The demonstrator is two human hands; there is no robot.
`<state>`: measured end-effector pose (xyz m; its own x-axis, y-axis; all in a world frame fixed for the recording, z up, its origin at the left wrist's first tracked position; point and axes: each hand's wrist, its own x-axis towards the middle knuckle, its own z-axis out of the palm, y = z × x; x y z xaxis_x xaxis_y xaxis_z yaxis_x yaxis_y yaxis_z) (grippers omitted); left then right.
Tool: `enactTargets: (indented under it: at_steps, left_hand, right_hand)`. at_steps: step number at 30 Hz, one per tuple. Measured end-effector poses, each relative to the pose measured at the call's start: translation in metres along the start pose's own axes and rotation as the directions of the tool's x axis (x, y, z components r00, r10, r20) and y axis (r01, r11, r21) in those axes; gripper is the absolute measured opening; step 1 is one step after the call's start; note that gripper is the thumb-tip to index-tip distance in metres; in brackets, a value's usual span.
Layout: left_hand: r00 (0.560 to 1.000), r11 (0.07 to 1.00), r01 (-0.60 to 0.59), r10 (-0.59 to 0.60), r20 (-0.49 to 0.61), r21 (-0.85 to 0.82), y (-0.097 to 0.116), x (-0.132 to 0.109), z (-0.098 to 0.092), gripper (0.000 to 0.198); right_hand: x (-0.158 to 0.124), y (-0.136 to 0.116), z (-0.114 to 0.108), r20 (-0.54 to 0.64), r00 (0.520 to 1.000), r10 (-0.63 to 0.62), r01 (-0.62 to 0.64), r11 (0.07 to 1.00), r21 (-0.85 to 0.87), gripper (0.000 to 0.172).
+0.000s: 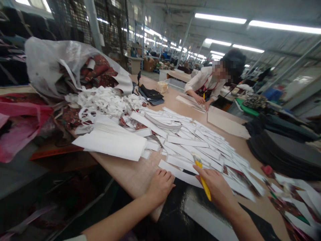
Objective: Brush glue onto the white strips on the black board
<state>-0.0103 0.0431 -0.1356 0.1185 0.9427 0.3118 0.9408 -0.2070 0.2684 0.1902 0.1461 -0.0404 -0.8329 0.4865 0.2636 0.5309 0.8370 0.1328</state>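
Observation:
My right hand [217, 188] is closed around a yellow brush [202, 176], its bristle end pointing away from me over a white strip [177, 171]. My left hand [160, 184] rests knuckles-up on the wooden table [130, 172], fingers curled, touching the edge of a black fabric piece [175, 214] in front of me. Many white strips [195, 140] lie overlapped across the table beyond both hands. A thick folded white stack [112, 144] lies to the left.
A plastic bag [50, 63] with patterned red fabric stands at the back left beside tangled white offcuts [105, 98]. Dark fabric stacks [283, 150] fill the right. Another person [208, 85] works at the table's far end. Pink material [17, 124] lies at left.

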Motion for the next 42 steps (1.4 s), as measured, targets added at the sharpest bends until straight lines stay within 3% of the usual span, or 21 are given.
enactTargets:
  at_steps: [5, 9, 11, 14, 18, 20, 23, 27, 29, 32, 34, 36, 39, 42]
  left_hand:
    - [1.000, 1.000, -0.012, 0.012, -0.027, 0.006, -0.001, 0.002, 0.004, 0.025]
    - [1.000, 1.000, -0.007, 0.007, -0.016, -0.009, -0.002, 0.003, 0.007, 0.029]
    - [0.999, 1.000, -0.018, 0.017, -0.029, -0.017, -0.002, 0.003, 0.008, 0.032]
    - [0.999, 0.999, -0.017, 0.016, -0.039, -0.027, -0.004, 0.003, 0.011, 0.030]
    - [0.999, 1.000, -0.020, 0.019, -0.033, -0.017, -0.003, 0.004, 0.011, 0.027]
    - [1.000, 1.000, -0.017, 0.017, -0.024, -0.005, -0.002, 0.005, 0.009, 0.026]
    - [1.000, 1.000, -0.003, 0.003, 0.005, 0.016, 0.000, 0.006, 0.003, 0.022]
    - [1.000, 1.000, -0.019, 0.018, 0.009, 0.021, 0.002, 0.007, -0.002, 0.017]
    - [1.000, 0.999, -0.027, 0.027, 0.002, 0.023, 0.004, 0.008, -0.003, 0.015]
    - [0.999, 0.997, -0.028, 0.029, -0.025, 0.067, 0.007, 0.011, -0.002, 0.015]
    - [0.998, 0.994, -0.028, 0.033, -0.045, 0.104, 0.009, 0.013, -0.002, 0.014]
    - [0.998, 0.993, -0.032, 0.038, -0.053, 0.117, 0.009, 0.016, -0.003, 0.013]
    - [0.998, 0.993, -0.030, 0.035, -0.049, 0.114, 0.007, 0.019, -0.005, 0.013]
    - [0.997, 0.993, 0.006, 0.002, -0.071, 0.114, 0.011, 0.014, -0.008, 0.014]
  right_hand:
    - [0.039, -0.003, -0.010, -0.048, 0.999, 0.014, -0.007, 0.991, 0.133, 0.028]
    - [0.068, -0.019, 0.004, 0.076, 0.992, 0.105, -0.126, 0.927, 0.354, 0.018]
    - [0.082, -0.030, 0.016, 0.152, 0.986, 0.072, -0.130, 0.897, 0.423, 0.016]
    - [0.099, -0.044, 0.032, 0.162, 0.987, 0.011, -0.091, 0.863, 0.497, 0.016]
    - [0.104, -0.050, 0.037, 0.213, 0.977, -0.024, -0.108, 0.804, 0.584, 0.016]
    - [0.091, -0.041, 0.031, 0.262, 0.965, -0.003, -0.149, 0.815, 0.560, 0.017]
    - [0.047, -0.011, 0.016, 0.355, 0.933, 0.067, -0.244, 0.841, 0.483, 0.019]
    - [-0.029, 0.037, -0.016, 0.478, 0.847, 0.232, -0.432, 0.824, 0.367, 0.022]
    - [-0.056, 0.048, -0.032, 0.477, 0.805, 0.352, -0.506, 0.827, 0.244, 0.021]
    - [-0.070, 0.044, -0.043, 0.358, 0.819, 0.450, -0.534, 0.825, 0.184, 0.021]
    - [-0.069, 0.036, -0.041, 0.290, 0.865, 0.409, -0.486, 0.826, 0.284, 0.022]
    - [-0.069, 0.033, -0.038, 0.320, 0.872, 0.370, -0.468, 0.821, 0.327, 0.022]
    - [-0.079, 0.035, -0.042, 0.366, 0.818, 0.444, -0.510, 0.854, 0.102, 0.020]
    - [-0.091, 0.031, -0.051, 0.221, 0.809, 0.544, -0.541, 0.837, -0.079, 0.023]
